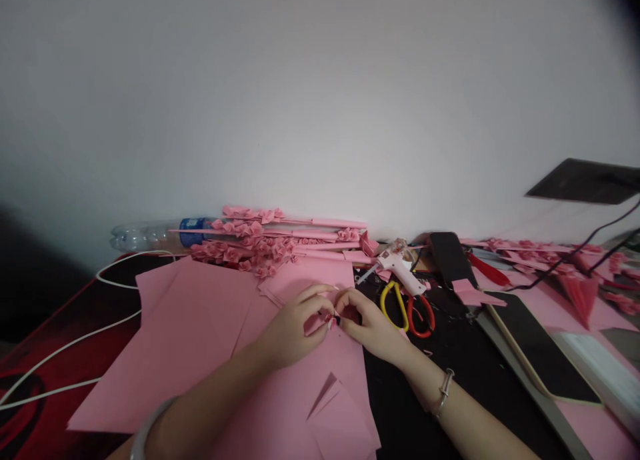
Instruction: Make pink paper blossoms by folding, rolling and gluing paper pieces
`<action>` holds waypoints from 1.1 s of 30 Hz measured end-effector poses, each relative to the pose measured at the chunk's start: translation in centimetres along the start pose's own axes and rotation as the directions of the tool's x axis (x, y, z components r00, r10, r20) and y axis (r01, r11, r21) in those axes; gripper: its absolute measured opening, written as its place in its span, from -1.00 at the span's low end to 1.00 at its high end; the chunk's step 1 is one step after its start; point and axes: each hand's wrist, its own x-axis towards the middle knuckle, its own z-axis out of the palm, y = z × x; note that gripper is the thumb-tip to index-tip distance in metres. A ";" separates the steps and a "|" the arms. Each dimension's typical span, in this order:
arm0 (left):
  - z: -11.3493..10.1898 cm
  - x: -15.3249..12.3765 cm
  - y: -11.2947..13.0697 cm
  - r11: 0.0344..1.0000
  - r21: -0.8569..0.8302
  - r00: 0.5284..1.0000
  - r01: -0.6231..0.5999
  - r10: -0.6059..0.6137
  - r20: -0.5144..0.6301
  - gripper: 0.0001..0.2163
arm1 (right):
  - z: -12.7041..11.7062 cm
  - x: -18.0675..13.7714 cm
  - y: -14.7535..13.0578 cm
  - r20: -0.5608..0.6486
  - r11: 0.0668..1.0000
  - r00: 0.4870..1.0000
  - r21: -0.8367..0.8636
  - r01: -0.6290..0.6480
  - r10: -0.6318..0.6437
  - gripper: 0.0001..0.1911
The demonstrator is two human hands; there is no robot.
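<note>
My left hand (293, 333) and my right hand (373, 328) meet over the pink paper sheets (195, 340). Fingertips of both hands are pinched together on a small curled piece of pink paper (331, 322); my fingers cover much of it, so its full shape is hidden. Below them lies a stack of small pink paper squares (343, 420). Right of my right hand are scissors with one yellow handle (391, 307) and one red handle (423, 319). Just behind these rests a white and pink glue gun (404, 272).
Pink paper flowers on stems (270, 250) lie along the wall beside a clear plastic bottle (150, 235). A white cable (60, 347) loops at the left. On the right are a dark phone (450, 257), a larger pale-edged device (543, 347) and more paper flowers (545, 255).
</note>
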 end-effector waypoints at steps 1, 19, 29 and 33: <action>0.0 0.0 0.0 1.000 0.003 1.000 -0.001 0.001 -0.002 -0.79 | 0.0 0.0 0.0 0.006 1.000 1.000 0.002 0.000 0.000 -0.80; -0.4 0.1 0.6 0.994 0.090 0.998 -0.059 0.057 0.033 -0.77 | -0.1 -0.2 0.0 0.018 0.999 1.000 -0.038 -0.001 0.002 -0.73; -0.4 0.1 0.6 0.992 0.113 0.997 -0.059 0.054 0.046 -0.79 | -0.1 -0.2 0.0 0.013 0.999 1.000 -0.050 -0.013 0.014 -0.75; -0.4 0.0 0.5 0.994 0.096 0.997 -0.054 0.049 0.056 -0.78 | -0.2 -0.2 0.0 0.008 0.999 1.000 -0.052 -0.009 0.009 -0.73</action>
